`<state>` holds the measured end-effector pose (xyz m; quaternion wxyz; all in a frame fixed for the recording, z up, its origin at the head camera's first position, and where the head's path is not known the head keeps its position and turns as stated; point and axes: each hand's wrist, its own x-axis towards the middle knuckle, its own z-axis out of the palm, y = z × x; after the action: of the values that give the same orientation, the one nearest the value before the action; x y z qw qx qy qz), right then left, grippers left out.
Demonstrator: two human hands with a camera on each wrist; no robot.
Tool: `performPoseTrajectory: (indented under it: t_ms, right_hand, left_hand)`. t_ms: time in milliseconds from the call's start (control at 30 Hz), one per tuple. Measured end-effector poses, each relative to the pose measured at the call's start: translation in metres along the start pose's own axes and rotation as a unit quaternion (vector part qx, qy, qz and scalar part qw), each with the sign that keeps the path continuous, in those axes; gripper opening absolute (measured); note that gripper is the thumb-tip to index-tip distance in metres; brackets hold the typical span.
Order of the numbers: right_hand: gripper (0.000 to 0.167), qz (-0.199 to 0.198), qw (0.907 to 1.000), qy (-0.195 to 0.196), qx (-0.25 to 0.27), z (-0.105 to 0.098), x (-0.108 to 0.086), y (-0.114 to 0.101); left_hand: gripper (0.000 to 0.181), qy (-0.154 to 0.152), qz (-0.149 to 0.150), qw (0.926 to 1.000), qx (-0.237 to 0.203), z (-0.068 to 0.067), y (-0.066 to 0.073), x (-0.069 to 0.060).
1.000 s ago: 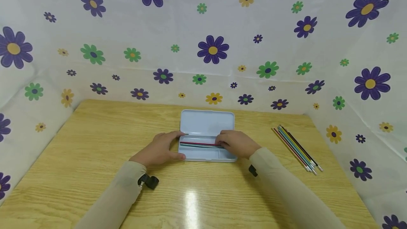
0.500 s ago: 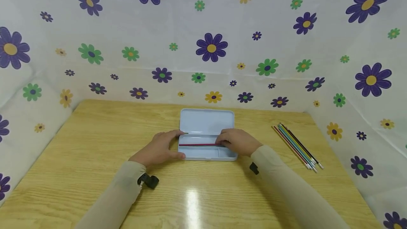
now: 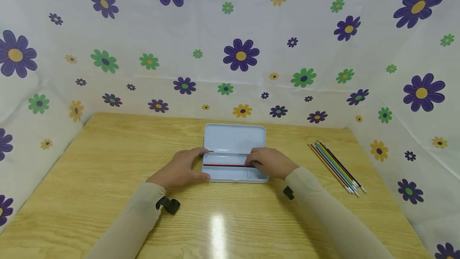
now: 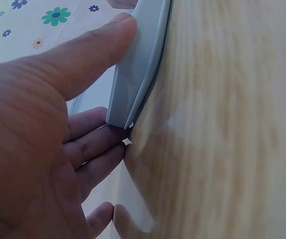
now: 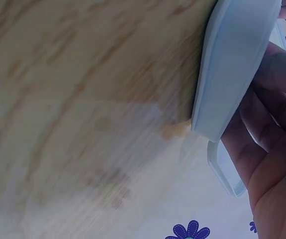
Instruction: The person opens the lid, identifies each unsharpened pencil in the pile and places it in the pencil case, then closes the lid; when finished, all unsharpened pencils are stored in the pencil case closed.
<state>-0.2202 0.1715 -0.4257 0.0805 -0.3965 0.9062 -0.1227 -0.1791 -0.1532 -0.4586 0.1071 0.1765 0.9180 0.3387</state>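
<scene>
A pale blue pencil case (image 3: pixel 223 174) lies open on the table, its lid (image 3: pixel 235 137) tipped back. My left hand (image 3: pixel 181 168) holds the case's left end, thumb at the front wall and fingers at the end and back. In the left wrist view the thumb lies along the case wall (image 4: pixel 135 69). Inside, a red pencil (image 3: pixel 223 165) lies lengthwise against the divider. My right hand (image 3: pixel 272 162) reaches into the right part of the case, with curled fingers at the pencil's right end; their tips are hidden. The right wrist view shows the case's outer wall (image 5: pixel 237 69) beside that hand.
Several pencils (image 3: pixel 336 167) lie in a loose bundle on the wooden table (image 3: pixel 125 143) at the right. Behind and at both sides hangs a white cloth (image 3: pixel 201 23) with printed flowers. A short dark stick (image 3: pixel 211 151) shows by the case's hinge.
The red and green pencils in the case have shifted towards the front divider, and the green one no longer shows clearly. Both hands have stayed almost in place.
</scene>
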Motion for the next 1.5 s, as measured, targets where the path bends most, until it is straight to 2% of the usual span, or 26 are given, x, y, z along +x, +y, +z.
performPoseTrajectory:
  t_ms: [367, 600, 733, 900, 1167, 1333, 1500]
  right_hand:
    - [0.017, 0.002, 1.0, -0.003, -0.001, -0.006, -0.002, -0.003]
    - [0.015, 0.029, 0.9979, 0.041, -0.041, -0.015, -0.018, 0.002]
    - [0.018, 0.046, 0.9933, 0.082, -0.067, -0.018, -0.039, 0.015]
    - [0.02, 0.089, 0.9852, 0.117, -0.088, -0.023, -0.078, 0.043]
    - [0.025, 0.184, 0.974, 0.105, -0.08, -0.033, -0.14, 0.072]
    - [0.023, 0.209, 0.9698, 0.104, -0.07, -0.034, -0.166, 0.082]
    - [0.011, 0.221, 0.9671, 0.097, -0.08, -0.032, -0.18, 0.089]
  left_hand:
    - [0.089, 0.0, 0.009, 1.0, 0.003, -0.001, 0.0, 0.001]
    - [0.089, -0.001, 0.008, 1.0, 0.003, -0.002, 0.0, 0.002]
    - [0.089, -0.002, 0.01, 0.9999, -0.001, -0.002, 0.001, 0.002]
    - [0.089, 0.0, 0.013, 0.9999, 0.002, -0.001, -0.002, 0.003]
    - [0.09, -0.001, 0.009, 1.0, 0.0, -0.001, -0.004, 0.003]
    - [0.09, 0.0, 0.01, 1.0, -0.002, 0.0, -0.004, 0.004]
    - [0.09, 0.0, 0.002, 1.0, -0.007, 0.0, -0.004, 0.003]
